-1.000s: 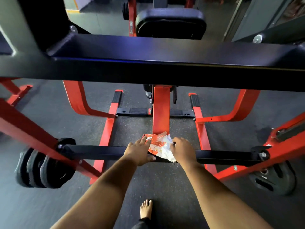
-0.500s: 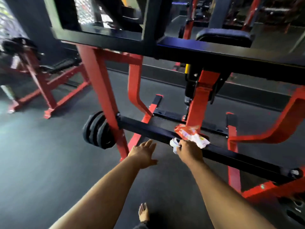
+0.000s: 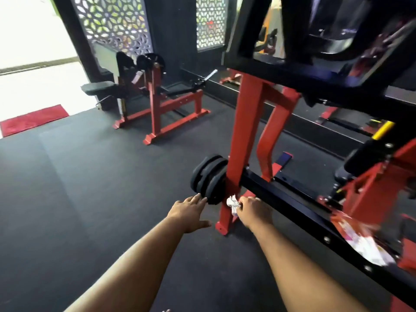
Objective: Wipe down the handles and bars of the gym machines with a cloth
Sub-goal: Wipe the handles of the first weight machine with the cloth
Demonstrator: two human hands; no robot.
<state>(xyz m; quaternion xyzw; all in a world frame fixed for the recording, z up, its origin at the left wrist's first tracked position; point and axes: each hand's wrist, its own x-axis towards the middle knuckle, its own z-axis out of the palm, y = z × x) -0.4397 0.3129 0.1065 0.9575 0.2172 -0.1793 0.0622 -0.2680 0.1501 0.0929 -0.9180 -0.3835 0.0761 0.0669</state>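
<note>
My right hand [image 3: 253, 210] grips a small white cloth [image 3: 233, 204] at the left end of the long black bar [image 3: 292, 207], next to the red upright post [image 3: 244, 140]. My left hand [image 3: 189, 211] hovers with fingers spread, holding nothing, its fingertips close to the black weight plates [image 3: 208, 179] on the bar's left end. A red and white wrapper [image 3: 360, 239] lies on the bar further right, blurred.
The red and black machine frame [image 3: 315, 70] overhangs from the upper right. Another red machine [image 3: 157, 97] stands at the back left on the dark rubber floor [image 3: 90, 188]. A red mat [image 3: 33, 119] lies by the bright doorway.
My right hand slid the cloth leftward along the black bar, from its middle to the red post. My left hand let go of the bar. The view swung left.
</note>
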